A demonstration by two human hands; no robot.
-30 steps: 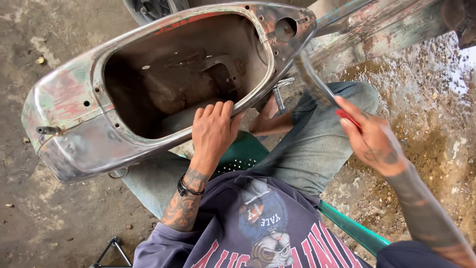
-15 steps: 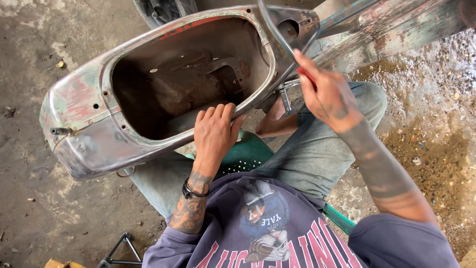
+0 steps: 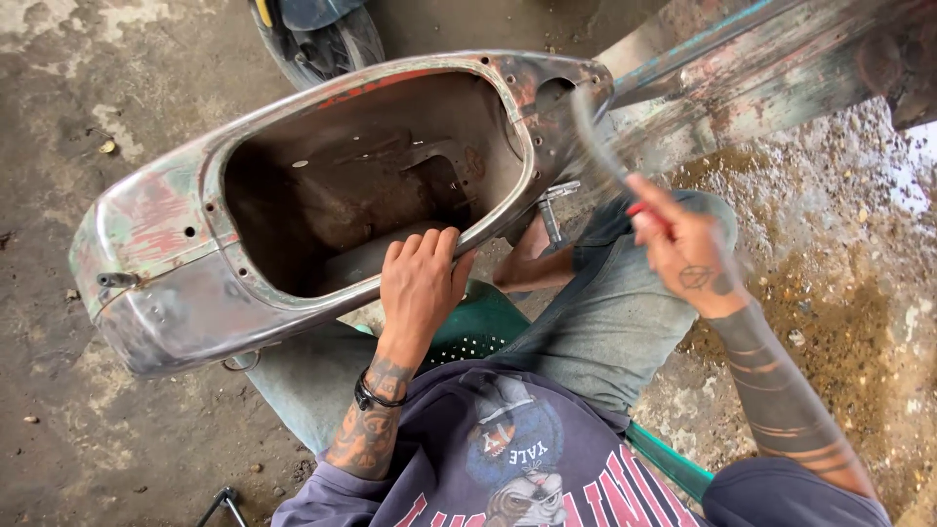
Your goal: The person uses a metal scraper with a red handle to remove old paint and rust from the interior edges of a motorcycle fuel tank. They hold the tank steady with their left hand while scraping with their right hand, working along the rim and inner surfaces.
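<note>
- The left hand (image 3: 422, 283) lay at the centre of the frame, fingers (image 3: 435, 249) spread flat and open, gripping nothing, pressing on the lower rim of the scooter body shell (image 3: 166, 293).
- The right hand (image 3: 683, 249), centre right, had its fingers curled shut around a red-handled tool (image 3: 605, 156), its metal shaft motion-blurred and pointing to the shell's upper right end.
- The worn, rusty shell spanned the upper left, resting over the person's jeans-clad legs (image 3: 605, 332).
- A green stool (image 3: 473, 337) showed beneath, on the concrete floor (image 3: 59, 88).
</note>
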